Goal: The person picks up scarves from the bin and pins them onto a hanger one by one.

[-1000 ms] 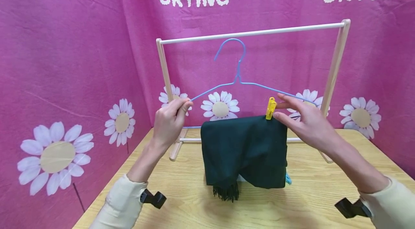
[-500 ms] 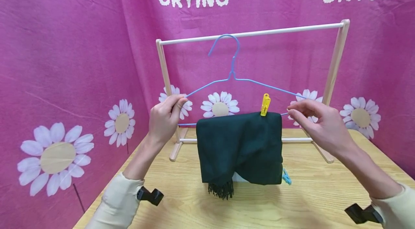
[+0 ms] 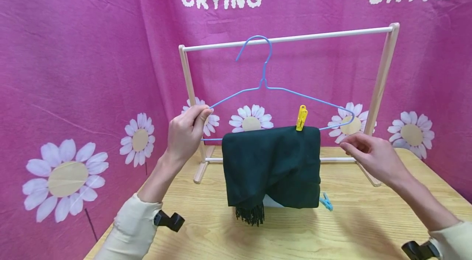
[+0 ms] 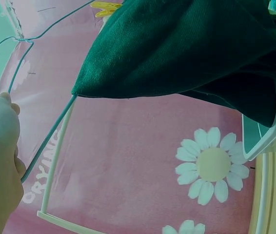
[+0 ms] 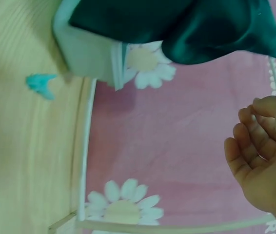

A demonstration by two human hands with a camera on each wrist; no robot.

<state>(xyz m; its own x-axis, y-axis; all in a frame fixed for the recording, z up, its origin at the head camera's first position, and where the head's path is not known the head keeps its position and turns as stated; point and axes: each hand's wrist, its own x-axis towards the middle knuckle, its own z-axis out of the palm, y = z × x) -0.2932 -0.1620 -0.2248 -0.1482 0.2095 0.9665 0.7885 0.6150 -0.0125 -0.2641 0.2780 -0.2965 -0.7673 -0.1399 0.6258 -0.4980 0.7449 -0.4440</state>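
Observation:
My left hand (image 3: 186, 131) grips the left end of a light-blue wire clothes hanger (image 3: 264, 72), thumb and fingers curled round the wire. Over the hanger's lower bar drapes a folded dark green scarf (image 3: 273, 166), its black fringe hanging at the lower left. A yellow clothespin (image 3: 301, 118) is clipped upright on the scarf's top edge, toward the right. Right of and below the hanger's right end, my right hand (image 3: 376, 157) is apart from it. In the right wrist view its fingers (image 5: 247, 141) are loosely curled and hold nothing.
A rack with a white top rail (image 3: 332, 35) and wooden posts stands behind; the hanger's hook overlaps the rail in the head view. A blue clothespin (image 3: 326, 202) lies on the wooden table (image 3: 295, 239). Beneath the scarf is a pale plastic bin (image 5: 89, 51), mostly hidden in the head view.
My right hand has left the hanger and clothespin, moving right and down. With my left hand, the hanger and scarf have shifted slightly left and up. More of the blue clothespin shows.

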